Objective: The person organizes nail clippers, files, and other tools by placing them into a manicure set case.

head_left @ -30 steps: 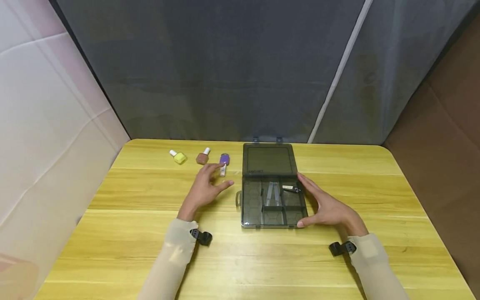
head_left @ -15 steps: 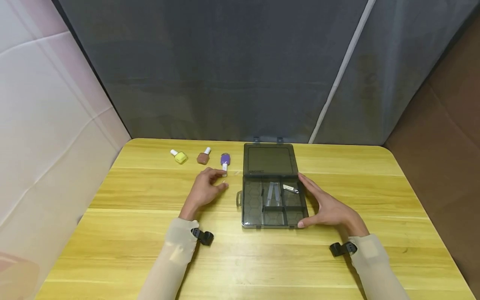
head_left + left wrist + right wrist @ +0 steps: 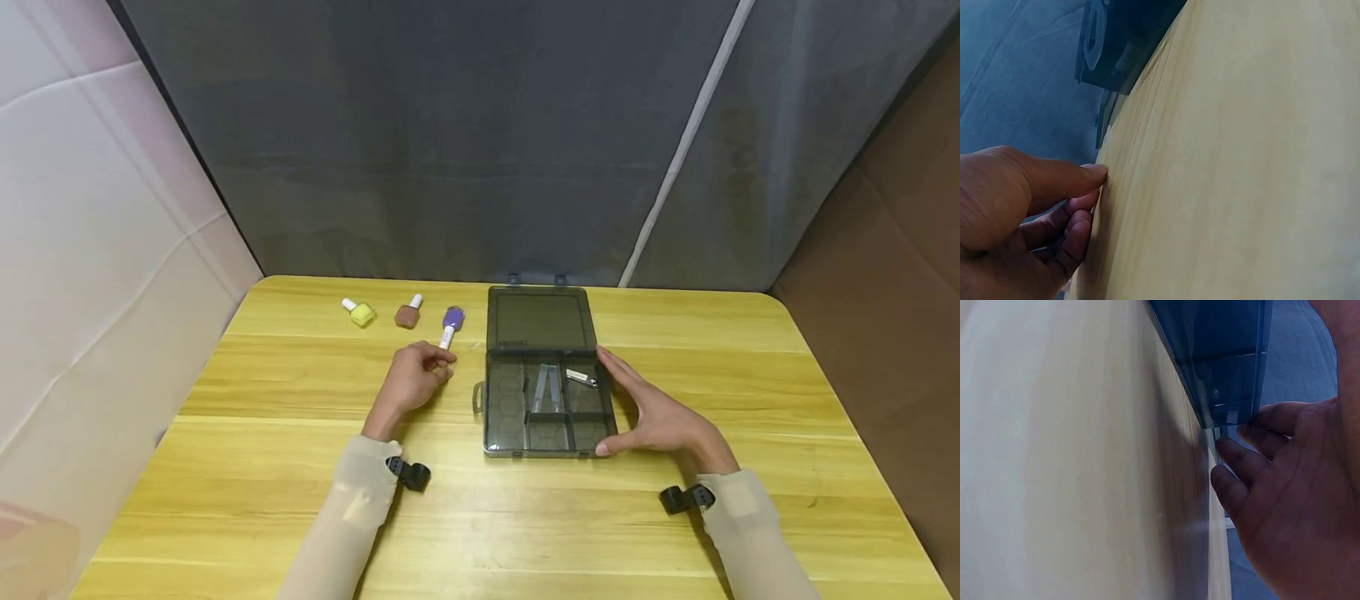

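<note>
My left hand is left of a dark see-through divided box. Its thumb and fingertips close together at the white lower end of a purple nail polish bottle; the fingers hide the contact itself. In the left wrist view the thumb is bent toward curled fingers just over the table. My right hand rests along the box's right side, its thumb at the near corner and fingers spread toward the hinge. V-shaped metal tweezers lie in a middle compartment. A nail clipper lies in the compartment to their right.
A yellow nail polish bottle and a brown one lie at the far left of the wooden table. The box lid lies back toward the grey curtain. A latch handle projects from the box's left side.
The left hand has drawn slightly nearer and its thumb and fingers have closed from a wide spread. The purple bottle has turned a little. The nail clipper shifted within its compartment. The right hand stays put.
</note>
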The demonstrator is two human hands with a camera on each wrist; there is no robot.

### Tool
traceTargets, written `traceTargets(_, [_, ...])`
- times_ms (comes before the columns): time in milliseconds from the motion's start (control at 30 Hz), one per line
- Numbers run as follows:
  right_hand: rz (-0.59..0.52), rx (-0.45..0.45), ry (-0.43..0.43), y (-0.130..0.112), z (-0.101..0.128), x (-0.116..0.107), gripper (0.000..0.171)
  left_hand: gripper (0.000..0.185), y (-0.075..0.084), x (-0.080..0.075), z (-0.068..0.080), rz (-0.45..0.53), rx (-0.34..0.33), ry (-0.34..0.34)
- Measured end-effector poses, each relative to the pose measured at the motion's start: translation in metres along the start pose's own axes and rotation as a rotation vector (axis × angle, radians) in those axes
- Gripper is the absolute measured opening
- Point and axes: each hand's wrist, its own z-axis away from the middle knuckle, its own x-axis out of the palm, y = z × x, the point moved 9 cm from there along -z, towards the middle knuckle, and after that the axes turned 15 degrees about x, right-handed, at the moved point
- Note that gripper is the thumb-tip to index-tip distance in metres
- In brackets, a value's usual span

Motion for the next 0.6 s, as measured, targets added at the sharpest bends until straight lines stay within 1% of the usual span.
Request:
traceTargets(67, [-0.002, 0.006, -0.002, 0.0006, 0.0001, 0.0002, 0.141, 0.015, -0.0006, 0.0005, 0.0001, 0.013, -0.008, 0.000])
traceTargets(167, [-0.002, 0.007, 0.001, 0.0011, -0.0002, 0.0003, 0.141, 0.021, -0.0011, 0.0008, 0.0000, 0.020, -0.017, -0.008])
traceTargets(300, [0.007, 0.001, 0.005, 0.0010, -0.0005, 0.0003, 0.141, 0.027, -0.0010, 0.0016, -0.0006, 0.008, -0.006, -0.028])
traceTargets(500, [0.010, -0.001, 0.005, 0.0013, -0.0002, 0.0004, 0.140, 0.027, 0.0024, 0.0037, -0.0022, -0.015, 0.027, -0.047])
traceTargets(600, [0.011, 0.004, 0.002, 0.0017, -0.0007, 0.0008, 0.140, 0.026, 0.0050, 0.0050, -0.0031, -0.024, 0.054, -0.053])
